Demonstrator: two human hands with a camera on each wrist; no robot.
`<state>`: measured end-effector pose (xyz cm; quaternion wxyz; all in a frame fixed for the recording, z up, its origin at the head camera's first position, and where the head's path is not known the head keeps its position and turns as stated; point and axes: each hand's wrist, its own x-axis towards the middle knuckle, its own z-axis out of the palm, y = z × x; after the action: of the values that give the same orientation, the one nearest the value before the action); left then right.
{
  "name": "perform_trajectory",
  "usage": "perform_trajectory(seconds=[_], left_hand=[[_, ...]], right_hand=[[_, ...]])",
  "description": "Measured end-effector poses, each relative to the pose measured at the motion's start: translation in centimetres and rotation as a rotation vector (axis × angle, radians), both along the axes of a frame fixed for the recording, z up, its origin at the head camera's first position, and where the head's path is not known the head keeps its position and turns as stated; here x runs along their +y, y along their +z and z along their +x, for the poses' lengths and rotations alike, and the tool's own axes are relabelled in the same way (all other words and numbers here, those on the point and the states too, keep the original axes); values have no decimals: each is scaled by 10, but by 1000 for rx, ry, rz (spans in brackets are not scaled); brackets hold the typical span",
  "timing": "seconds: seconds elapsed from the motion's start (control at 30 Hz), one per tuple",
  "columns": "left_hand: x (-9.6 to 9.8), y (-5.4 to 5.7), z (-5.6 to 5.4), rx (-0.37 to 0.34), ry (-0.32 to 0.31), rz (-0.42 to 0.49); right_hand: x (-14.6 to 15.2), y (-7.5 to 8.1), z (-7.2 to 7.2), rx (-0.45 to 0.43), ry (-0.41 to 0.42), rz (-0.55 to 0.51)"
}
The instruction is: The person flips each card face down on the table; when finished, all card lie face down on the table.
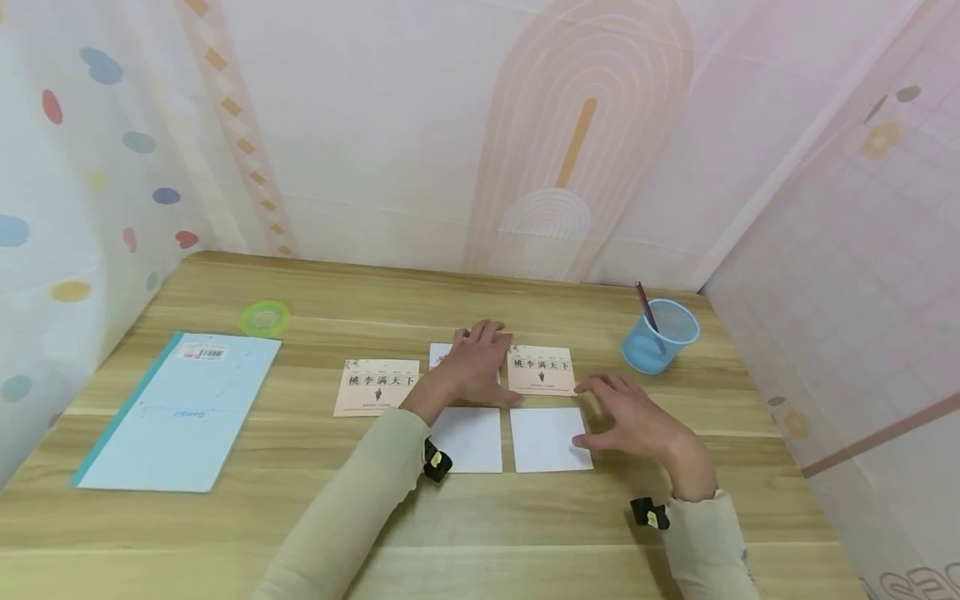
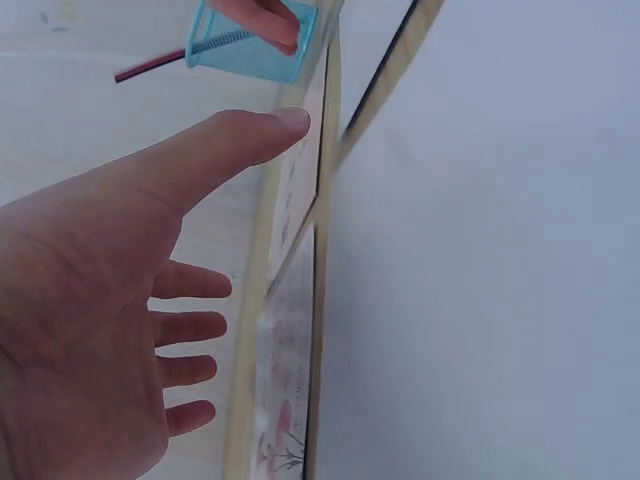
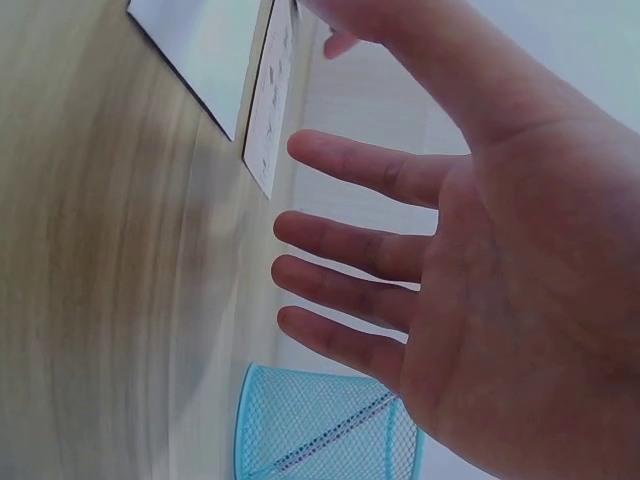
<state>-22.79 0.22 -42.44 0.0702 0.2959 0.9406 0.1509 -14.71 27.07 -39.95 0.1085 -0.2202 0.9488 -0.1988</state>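
Observation:
Square cards lie in two rows on the table. In the back row, a card with printed characters [image 1: 377,388] is at the left, and a matching printed card [image 1: 542,372] is at the right. Between them is a card with pink flowers [image 2: 285,390], mostly hidden in the head view by my left hand [image 1: 474,368], which spreads its fingers over it. In front lie two blank white cards, a left one [image 1: 468,442] and a right one [image 1: 551,440]. My right hand [image 1: 639,423] hovers at the right edge of the cards, fingers apart, thumb overlapping the right blank card.
A blue mesh cup [image 1: 647,352] holding a dark pencil [image 1: 646,306] stands at the back right. At the left lies a light blue notebook [image 1: 180,417], with a yellow-green tape roll [image 1: 265,318] behind it. Patterned curtains [image 1: 375,150] border the table at the back and sides.

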Motion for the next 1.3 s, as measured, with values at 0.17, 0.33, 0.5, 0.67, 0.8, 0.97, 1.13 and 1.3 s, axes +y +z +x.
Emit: perform_trajectory(seconds=[0.17, 0.33, 0.5, 0.67, 0.8, 0.97, 1.13, 1.3], left_hand=[[-1, -4, -3, -21, 3, -17], [0, -6, -4, -18, 4, -9], [3, -5, -5, -19, 2, -8], [6, -4, -8, -8, 3, -48], [9, -3, -10, 20, 15, -72], [11, -3, -13, 45, 10, -75], [9, 1, -16, 8, 2, -98], [9, 7, -20, -14, -32, -138]], right_hand=[[-3, 1, -1, 11, 9, -7], [-3, 2, -3, 18, 9, -10], [-2, 5, -7, 43, 21, -34], [-3, 12, -12, 61, 20, -82], [-8, 19, -20, 51, 32, -108], [-15, 19, -28, 18, 30, -103], [-15, 16, -33, -3, 24, -63], [-13, 13, -34, -30, 1, -63]])
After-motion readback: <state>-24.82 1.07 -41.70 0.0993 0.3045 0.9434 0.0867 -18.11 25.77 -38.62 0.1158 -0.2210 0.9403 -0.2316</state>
